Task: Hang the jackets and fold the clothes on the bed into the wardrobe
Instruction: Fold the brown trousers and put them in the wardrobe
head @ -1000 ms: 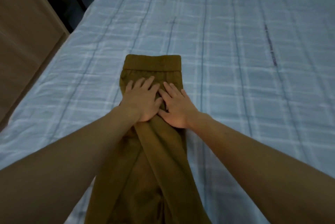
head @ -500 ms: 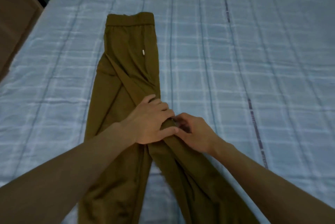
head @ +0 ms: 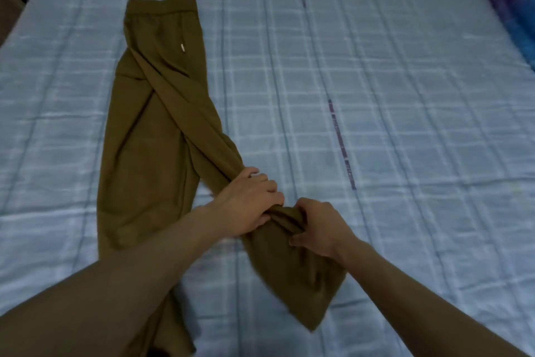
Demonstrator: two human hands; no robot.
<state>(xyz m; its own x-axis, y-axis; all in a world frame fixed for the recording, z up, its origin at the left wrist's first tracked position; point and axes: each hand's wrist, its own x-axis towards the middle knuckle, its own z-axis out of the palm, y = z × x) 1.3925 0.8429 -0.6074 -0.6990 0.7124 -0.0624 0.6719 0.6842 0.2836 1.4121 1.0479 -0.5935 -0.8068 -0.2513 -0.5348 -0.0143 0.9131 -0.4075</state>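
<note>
Trousers (head: 150, 125) — near leg's end cut off below.

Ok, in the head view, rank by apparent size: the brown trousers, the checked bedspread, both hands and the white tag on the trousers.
1. checked bedspread
2. brown trousers
3. left hand and right hand: look alike, not ranked
4. white tag

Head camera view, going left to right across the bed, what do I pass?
Flat leg of the olive trousers → left hand gripping the crossed leg → right hand gripping the same leg → dark purple stripe → multicoloured fabric at the right edge.
</note>
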